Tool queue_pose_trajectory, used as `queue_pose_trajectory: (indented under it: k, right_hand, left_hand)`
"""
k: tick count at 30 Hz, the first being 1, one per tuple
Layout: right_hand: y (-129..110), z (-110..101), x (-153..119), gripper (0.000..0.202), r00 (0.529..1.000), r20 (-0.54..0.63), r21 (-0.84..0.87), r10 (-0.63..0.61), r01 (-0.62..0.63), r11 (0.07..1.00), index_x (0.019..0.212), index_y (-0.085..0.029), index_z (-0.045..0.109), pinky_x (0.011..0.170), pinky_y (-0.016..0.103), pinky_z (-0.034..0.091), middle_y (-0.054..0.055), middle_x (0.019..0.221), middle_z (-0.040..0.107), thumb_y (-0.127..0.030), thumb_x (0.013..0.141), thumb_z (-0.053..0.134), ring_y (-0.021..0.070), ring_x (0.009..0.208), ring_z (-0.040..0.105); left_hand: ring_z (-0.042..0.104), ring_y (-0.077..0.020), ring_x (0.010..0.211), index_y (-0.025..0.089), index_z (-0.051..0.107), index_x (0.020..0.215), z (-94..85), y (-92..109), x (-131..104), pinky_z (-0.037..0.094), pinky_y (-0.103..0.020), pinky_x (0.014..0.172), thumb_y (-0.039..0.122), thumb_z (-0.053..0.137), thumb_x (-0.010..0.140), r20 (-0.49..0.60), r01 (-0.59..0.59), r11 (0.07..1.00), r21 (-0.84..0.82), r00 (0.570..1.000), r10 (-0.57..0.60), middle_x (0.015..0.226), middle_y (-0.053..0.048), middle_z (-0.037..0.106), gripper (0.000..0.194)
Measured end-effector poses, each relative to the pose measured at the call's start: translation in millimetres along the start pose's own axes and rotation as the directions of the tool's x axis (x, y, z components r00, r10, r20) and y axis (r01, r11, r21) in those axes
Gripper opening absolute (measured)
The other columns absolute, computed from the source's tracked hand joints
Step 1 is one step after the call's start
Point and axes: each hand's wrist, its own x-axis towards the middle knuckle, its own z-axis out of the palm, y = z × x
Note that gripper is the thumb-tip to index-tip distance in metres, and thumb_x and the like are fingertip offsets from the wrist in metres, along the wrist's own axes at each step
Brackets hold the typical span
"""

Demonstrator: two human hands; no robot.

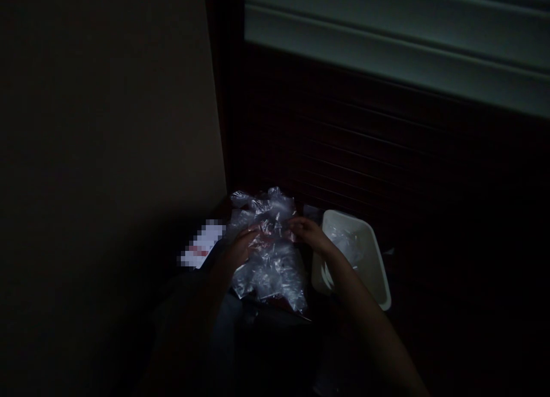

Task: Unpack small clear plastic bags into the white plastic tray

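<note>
And your left hand (243,245) and right hand (307,231) are at the crumpled plastic (268,276) piled before you, too dim to tell whether either grips it! Just to its right, a pale tub (374,265) holds clear film (345,242)

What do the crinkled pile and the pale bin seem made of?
Crinkled pile: apparently thin, clear plastic film, glossy, judging by its sharp highlights and fine creases. Pale bin: probably moulded plastic, smooth and low-sheen, from its rounded corners and even surface, though dim light leaves this open.
</note>
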Motion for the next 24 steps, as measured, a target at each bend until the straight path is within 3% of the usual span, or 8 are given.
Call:
queue_pose_trajectory:
  k: [11,17,24]
  right_hand:
    - [-5.9,2.3,-3.7,0.028,1.000,0.001,-0.021,0.029,-0.029,0.999,0.091,-0.021,0.060,0.060,0.026,0.051,-0.001,0.075,0.066,-0.026,0.065,0.068,0.0123,0.064,0.062]
    - [-0.5,-1.0,-1.6,0.024,0.999,-0.003,0.016,-0.032,0.032,0.999,0.089,-0.022,0.059,0.059,0.027,0.051,-0.001,0.074,0.065,-0.030,0.067,0.064,0.0132,0.066,0.061]
    - [4.9,-4.6,2.4,0.029,0.994,-0.029,-0.063,-0.107,0.105,0.992,0.092,-0.022,0.061,0.058,0.029,0.050,-0.002,0.072,0.060,-0.033,0.065,0.064,0.0131,0.064,0.057]
  left_hand:
    - [0.066,-0.0243,0.083,0.017,0.058,0.100,-0.5,2.2,-0.8,0.050,-0.035,0.078,0.029,0.066,0.070,-0.022,-0.050,0.999,-0.017,0.999,0.050,0.090,-0.007,0.068,0.034]
    - [0.065,-0.0235,0.085,0.017,0.061,0.098,-2.8,0.8,1.6,0.049,-0.036,0.079,0.031,0.064,0.070,-0.081,-0.107,0.988,0.111,0.990,0.116,0.089,-0.007,0.069,0.031]
    - [0.066,-0.0217,0.078,0.017,0.060,0.104,-8.3,3.8,3.0,0.050,-0.035,0.075,0.031,0.066,0.068,-0.058,-0.195,0.964,0.179,0.976,0.208,0.090,-0.007,0.069,0.039]
